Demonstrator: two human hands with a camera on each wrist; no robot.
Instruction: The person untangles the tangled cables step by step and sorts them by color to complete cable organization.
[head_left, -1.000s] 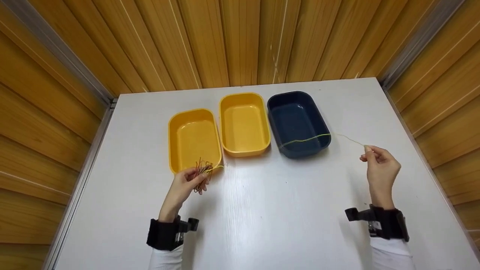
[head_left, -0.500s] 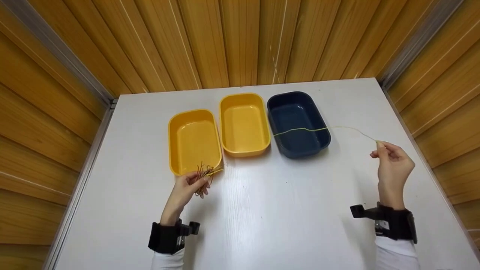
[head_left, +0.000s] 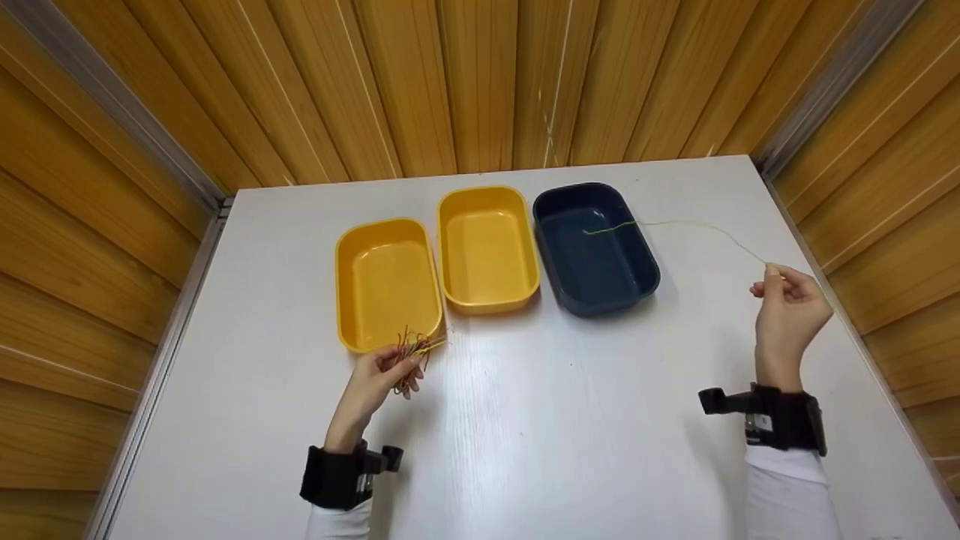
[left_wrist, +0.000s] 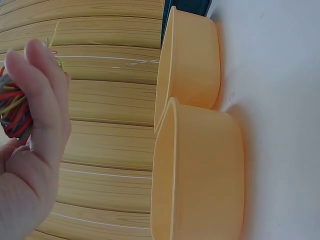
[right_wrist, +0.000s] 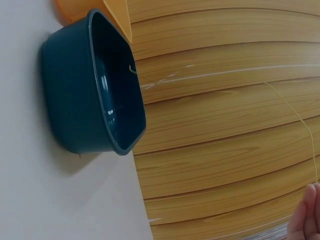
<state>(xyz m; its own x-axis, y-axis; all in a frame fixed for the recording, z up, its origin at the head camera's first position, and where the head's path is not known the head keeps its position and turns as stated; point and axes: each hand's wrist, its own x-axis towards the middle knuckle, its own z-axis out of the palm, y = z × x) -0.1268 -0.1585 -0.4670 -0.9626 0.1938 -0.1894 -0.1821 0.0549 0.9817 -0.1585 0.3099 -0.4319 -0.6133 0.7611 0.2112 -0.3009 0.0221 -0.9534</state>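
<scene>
My right hand (head_left: 791,322) pinches one end of a thin yellow wire (head_left: 705,223) between thumb and fingertips, to the right of the dark blue bin (head_left: 596,277). The wire arcs leftward, and its free end overlaps the inside of that bin. In the right wrist view only the fingertips (right_wrist: 311,210) show at the lower right corner. My left hand (head_left: 371,382) grips a bundle of red, grey and yellow wires (left_wrist: 17,112) at the near edge of the left yellow bin (head_left: 390,277). Loose ends stick out past the thumb.
A second yellow bin (head_left: 487,255) stands between the left yellow bin and the dark blue one. All three sit in a row on the white table (head_left: 525,435). Wood-patterned panels (head_left: 480,82) rise behind the table and along both sides.
My right hand has moved right and farther from me, drawing the yellow wire along. Its free end has shifted back over the dark blue bin. The left hand has barely moved.
</scene>
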